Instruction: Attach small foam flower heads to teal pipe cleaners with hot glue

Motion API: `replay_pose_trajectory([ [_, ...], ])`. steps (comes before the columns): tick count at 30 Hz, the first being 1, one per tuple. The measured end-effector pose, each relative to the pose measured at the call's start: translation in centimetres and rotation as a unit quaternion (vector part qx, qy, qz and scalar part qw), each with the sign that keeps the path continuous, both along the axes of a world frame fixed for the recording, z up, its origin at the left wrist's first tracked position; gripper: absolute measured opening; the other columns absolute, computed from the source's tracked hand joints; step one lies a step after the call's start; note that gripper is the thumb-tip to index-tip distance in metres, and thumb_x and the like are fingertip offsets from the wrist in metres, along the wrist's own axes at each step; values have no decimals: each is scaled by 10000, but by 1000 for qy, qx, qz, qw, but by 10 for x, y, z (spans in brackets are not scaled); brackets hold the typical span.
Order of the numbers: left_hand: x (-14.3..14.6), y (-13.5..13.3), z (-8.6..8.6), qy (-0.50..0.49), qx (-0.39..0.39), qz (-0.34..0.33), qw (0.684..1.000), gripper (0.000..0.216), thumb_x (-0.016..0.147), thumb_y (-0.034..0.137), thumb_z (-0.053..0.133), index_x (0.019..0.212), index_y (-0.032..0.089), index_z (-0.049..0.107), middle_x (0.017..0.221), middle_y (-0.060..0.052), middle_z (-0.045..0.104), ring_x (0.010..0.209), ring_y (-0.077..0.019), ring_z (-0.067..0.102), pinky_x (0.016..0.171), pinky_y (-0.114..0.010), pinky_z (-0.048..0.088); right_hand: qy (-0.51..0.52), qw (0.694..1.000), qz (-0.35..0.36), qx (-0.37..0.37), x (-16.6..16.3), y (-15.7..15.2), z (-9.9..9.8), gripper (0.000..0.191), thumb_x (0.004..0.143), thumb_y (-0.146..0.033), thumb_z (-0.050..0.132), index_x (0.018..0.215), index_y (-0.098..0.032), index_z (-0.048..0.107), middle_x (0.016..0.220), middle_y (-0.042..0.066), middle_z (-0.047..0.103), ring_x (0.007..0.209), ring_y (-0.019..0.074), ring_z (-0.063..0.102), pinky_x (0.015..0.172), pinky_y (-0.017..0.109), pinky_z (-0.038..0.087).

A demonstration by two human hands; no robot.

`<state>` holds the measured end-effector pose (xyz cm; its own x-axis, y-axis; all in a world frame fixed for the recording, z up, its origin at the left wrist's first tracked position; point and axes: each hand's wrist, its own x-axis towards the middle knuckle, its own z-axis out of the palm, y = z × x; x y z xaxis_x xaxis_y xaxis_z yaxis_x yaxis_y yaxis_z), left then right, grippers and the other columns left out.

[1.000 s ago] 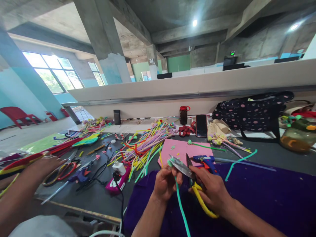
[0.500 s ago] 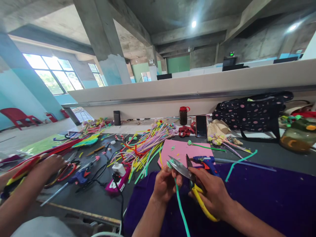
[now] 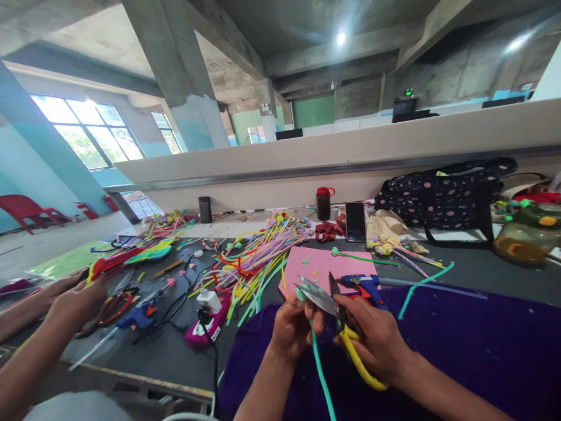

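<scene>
A green stem (image 3: 319, 362) runs out of my remote view at the bottom edge, a co-worker's forearms (image 3: 48, 333) are cut off at left, and the right hand (image 3: 377, 331) hides from me part of the yellow-handled scissors (image 3: 319, 299).

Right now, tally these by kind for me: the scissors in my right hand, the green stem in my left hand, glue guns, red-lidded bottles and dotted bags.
Scissors in right hand: 1
Green stem in left hand: 1
Glue guns: 2
Red-lidded bottle: 1
Dotted bag: 1
Total: 6
</scene>
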<state>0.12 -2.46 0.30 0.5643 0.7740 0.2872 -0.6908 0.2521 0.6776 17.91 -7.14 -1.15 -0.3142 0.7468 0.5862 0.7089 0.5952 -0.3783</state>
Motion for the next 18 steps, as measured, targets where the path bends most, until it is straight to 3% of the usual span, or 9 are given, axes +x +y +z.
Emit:
replay_pose_trajectory([
  [11, -2, 0, -3, 0, -11, -2, 1000, 236, 777, 280, 448, 597, 133, 491, 483, -40, 559, 338, -84, 464, 298, -152, 225, -8, 1000, -4, 26, 2, 0, 0, 543, 734, -284, 547, 1237, -168, 377, 861, 76, 576, 709, 180, 569, 596, 267, 446],
  [18, -3, 2, -4, -3, -9, -10, 1000, 211, 766, 253, 446, 603, 128, 498, 490, -45, 567, 354, -92, 487, 300, -148, 246, -23, 999, -3, 26, 3, 1, -5, 593, 743, -249, 539, 1279, -171, 299, 892, 91, 560, 725, 195, 561, 606, 295, 451],
])
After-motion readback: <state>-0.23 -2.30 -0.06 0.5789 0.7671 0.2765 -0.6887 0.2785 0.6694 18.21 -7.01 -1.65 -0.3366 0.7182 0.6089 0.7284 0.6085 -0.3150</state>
